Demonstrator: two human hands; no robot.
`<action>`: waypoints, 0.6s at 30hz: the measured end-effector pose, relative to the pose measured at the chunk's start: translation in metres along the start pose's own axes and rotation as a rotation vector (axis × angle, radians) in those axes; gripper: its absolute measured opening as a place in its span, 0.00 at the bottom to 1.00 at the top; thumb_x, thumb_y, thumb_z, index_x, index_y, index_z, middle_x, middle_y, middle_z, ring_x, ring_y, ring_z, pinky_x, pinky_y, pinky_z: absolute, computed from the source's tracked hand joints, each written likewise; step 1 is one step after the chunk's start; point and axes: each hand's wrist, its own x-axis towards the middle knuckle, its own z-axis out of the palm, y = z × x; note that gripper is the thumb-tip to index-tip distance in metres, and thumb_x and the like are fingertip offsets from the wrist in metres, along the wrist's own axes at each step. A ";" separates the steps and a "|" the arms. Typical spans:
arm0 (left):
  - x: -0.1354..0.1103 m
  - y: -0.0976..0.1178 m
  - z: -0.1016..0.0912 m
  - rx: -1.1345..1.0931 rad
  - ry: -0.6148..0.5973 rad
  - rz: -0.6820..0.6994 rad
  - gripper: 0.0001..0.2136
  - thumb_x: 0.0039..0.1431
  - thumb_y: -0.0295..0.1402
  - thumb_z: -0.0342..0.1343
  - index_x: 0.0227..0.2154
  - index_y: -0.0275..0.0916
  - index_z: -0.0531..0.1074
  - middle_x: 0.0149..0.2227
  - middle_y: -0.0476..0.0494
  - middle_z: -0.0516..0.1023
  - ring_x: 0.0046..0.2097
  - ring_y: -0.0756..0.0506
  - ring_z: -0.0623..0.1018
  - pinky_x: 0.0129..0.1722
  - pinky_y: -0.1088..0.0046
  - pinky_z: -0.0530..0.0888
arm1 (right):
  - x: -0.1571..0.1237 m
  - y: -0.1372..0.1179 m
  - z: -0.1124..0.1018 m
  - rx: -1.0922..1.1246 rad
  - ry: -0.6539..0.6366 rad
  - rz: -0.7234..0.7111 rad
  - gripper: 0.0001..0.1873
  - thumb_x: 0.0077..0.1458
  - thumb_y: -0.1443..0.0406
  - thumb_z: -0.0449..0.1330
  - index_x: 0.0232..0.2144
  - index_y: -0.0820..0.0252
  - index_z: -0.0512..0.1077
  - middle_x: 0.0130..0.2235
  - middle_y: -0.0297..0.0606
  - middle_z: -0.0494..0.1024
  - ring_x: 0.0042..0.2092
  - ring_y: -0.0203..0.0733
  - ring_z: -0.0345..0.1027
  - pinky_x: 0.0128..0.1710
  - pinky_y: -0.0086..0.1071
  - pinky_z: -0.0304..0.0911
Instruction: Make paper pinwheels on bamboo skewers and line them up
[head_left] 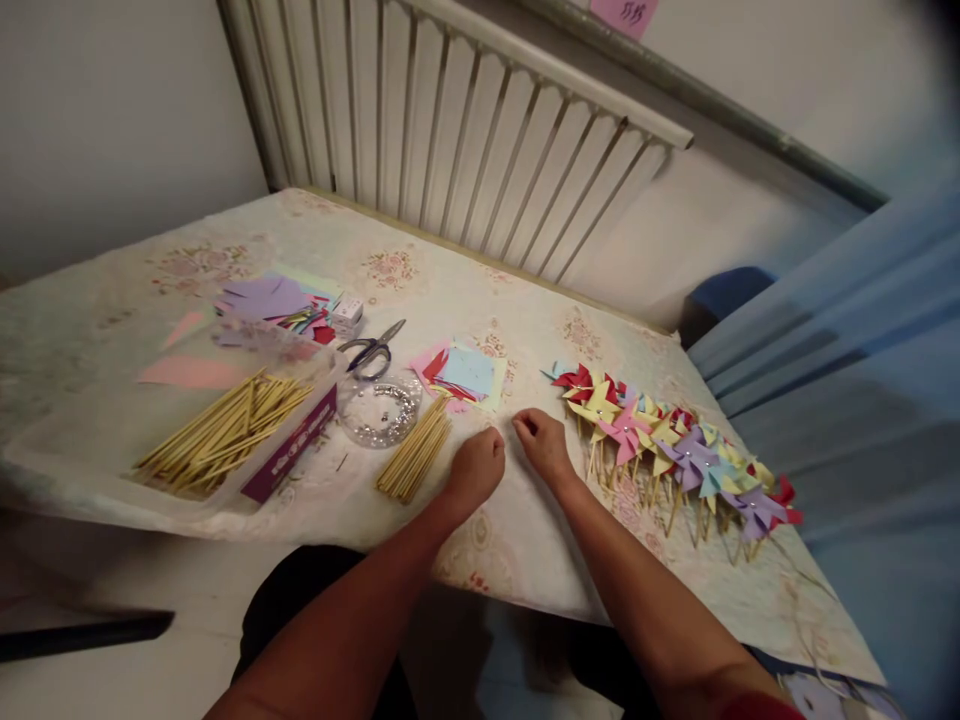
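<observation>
Head cam's looking down at my two hands, and they're facing each other over the flowery tablecloth (pixel 450 290) with just a narrow gap between them. My left hand (pixel 478 466) is curling into a loose fist, and my right hand (pixel 541 445) is bending its fingers in toward the thumb. Nothing's poking out of either one, but I honestly can't tell if something tiny is hiding in there. Main thing about the layout: the small bundle of sticks (pixel 416 450) is lying just left of my left hand, so that's easily the nearer one. Its long axis is slanting, near end off to the left by the table edge, far end pointing up and right toward the stack of paper squares (pixel 475 370). Those squares are sitting beyond both hands, a bit nearer the left. Over on the other side, the paper pinwheels (pixel 624 432) are crowding together just right of my right hand, while the clear dish (pixel 365 438) of shiny bits is sitting left of the bundle.
</observation>
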 end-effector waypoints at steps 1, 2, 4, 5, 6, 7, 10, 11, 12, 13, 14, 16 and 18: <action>0.001 0.000 -0.001 -0.029 -0.004 -0.016 0.09 0.63 0.27 0.46 0.32 0.39 0.71 0.33 0.44 0.78 0.36 0.47 0.74 0.35 0.71 0.62 | 0.012 -0.003 0.005 -0.016 -0.014 -0.031 0.09 0.54 0.64 0.54 0.27 0.59 0.74 0.29 0.37 0.77 0.31 0.40 0.68 0.35 0.32 0.61; 0.001 -0.001 -0.001 -0.053 -0.009 -0.033 0.09 0.63 0.27 0.46 0.31 0.39 0.71 0.33 0.44 0.78 0.35 0.47 0.74 0.35 0.71 0.62 | 0.023 -0.005 0.010 -0.033 -0.036 -0.060 0.08 0.54 0.66 0.55 0.28 0.59 0.74 0.30 0.38 0.77 0.33 0.41 0.69 0.37 0.32 0.62; 0.002 -0.001 -0.001 -0.096 -0.018 -0.053 0.09 0.62 0.27 0.47 0.30 0.38 0.71 0.32 0.44 0.77 0.35 0.47 0.73 0.36 0.71 0.62 | 0.042 -0.012 0.021 -0.080 -0.078 -0.094 0.07 0.53 0.68 0.56 0.31 0.59 0.75 0.33 0.39 0.77 0.35 0.41 0.69 0.39 0.33 0.63; 0.002 -0.002 -0.001 -0.116 -0.021 -0.058 0.08 0.62 0.27 0.47 0.30 0.38 0.71 0.32 0.44 0.78 0.35 0.47 0.73 0.36 0.71 0.63 | 0.049 -0.016 0.025 -0.104 -0.098 -0.111 0.07 0.53 0.69 0.57 0.33 0.60 0.75 0.35 0.40 0.78 0.37 0.42 0.70 0.41 0.34 0.63; 0.003 -0.002 -0.001 -0.135 -0.021 -0.059 0.08 0.61 0.26 0.48 0.30 0.38 0.71 0.33 0.44 0.78 0.36 0.47 0.73 0.37 0.72 0.63 | 0.056 -0.020 0.029 -0.132 -0.123 -0.135 0.08 0.53 0.69 0.57 0.35 0.60 0.75 0.37 0.42 0.78 0.39 0.43 0.70 0.43 0.35 0.64; 0.003 -0.003 0.000 -0.152 -0.020 -0.058 0.08 0.60 0.26 0.48 0.29 0.38 0.70 0.32 0.44 0.77 0.36 0.47 0.73 0.38 0.72 0.63 | 0.061 -0.025 0.033 -0.165 -0.148 -0.165 0.10 0.53 0.70 0.58 0.38 0.61 0.75 0.40 0.43 0.78 0.42 0.44 0.70 0.46 0.36 0.63; 0.005 -0.004 0.001 -0.187 -0.007 -0.063 0.08 0.59 0.25 0.48 0.27 0.38 0.70 0.30 0.45 0.76 0.34 0.48 0.72 0.37 0.72 0.63 | 0.075 -0.037 0.040 -0.282 -0.200 -0.233 0.14 0.55 0.70 0.58 0.45 0.62 0.74 0.47 0.47 0.77 0.50 0.48 0.66 0.53 0.39 0.60; 0.006 -0.004 0.001 -0.200 -0.001 -0.067 0.08 0.58 0.25 0.48 0.27 0.38 0.70 0.29 0.46 0.76 0.34 0.48 0.72 0.36 0.72 0.63 | 0.078 -0.040 0.042 -0.323 -0.218 -0.240 0.15 0.56 0.69 0.58 0.46 0.62 0.73 0.48 0.47 0.76 0.51 0.49 0.65 0.54 0.39 0.59; 0.006 -0.005 0.001 -0.215 0.005 -0.072 0.08 0.58 0.24 0.49 0.26 0.38 0.69 0.29 0.46 0.75 0.33 0.48 0.71 0.36 0.72 0.62 | 0.081 -0.042 0.044 -0.363 -0.238 -0.244 0.15 0.56 0.69 0.58 0.47 0.62 0.73 0.48 0.47 0.76 0.52 0.49 0.64 0.55 0.39 0.59; 0.007 -0.005 0.001 -0.230 0.009 -0.078 0.07 0.57 0.24 0.49 0.26 0.38 0.69 0.28 0.47 0.74 0.33 0.48 0.70 0.35 0.72 0.62 | 0.083 -0.044 0.046 -0.401 -0.261 -0.244 0.15 0.57 0.69 0.58 0.48 0.62 0.73 0.48 0.47 0.76 0.52 0.50 0.64 0.55 0.39 0.58; 0.007 -0.006 0.002 -0.242 0.012 -0.083 0.07 0.57 0.24 0.49 0.25 0.38 0.69 0.27 0.47 0.74 0.32 0.48 0.70 0.35 0.72 0.62 | 0.086 -0.045 0.048 -0.436 -0.285 -0.242 0.16 0.57 0.68 0.58 0.48 0.62 0.72 0.48 0.47 0.76 0.52 0.50 0.64 0.55 0.39 0.58; 0.007 -0.006 0.002 -0.252 0.012 -0.090 0.07 0.56 0.24 0.50 0.25 0.38 0.69 0.27 0.48 0.73 0.32 0.48 0.69 0.34 0.73 0.61 | 0.089 -0.047 0.052 -0.501 -0.329 -0.231 0.15 0.58 0.67 0.58 0.48 0.61 0.72 0.49 0.47 0.76 0.52 0.50 0.63 0.53 0.39 0.58; 0.007 -0.006 0.002 -0.250 0.005 -0.090 0.07 0.56 0.24 0.50 0.25 0.38 0.69 0.27 0.48 0.73 0.32 0.48 0.69 0.33 0.73 0.61 | 0.091 -0.047 0.056 -0.554 -0.360 -0.219 0.15 0.58 0.66 0.58 0.48 0.61 0.72 0.49 0.47 0.76 0.51 0.51 0.63 0.52 0.38 0.59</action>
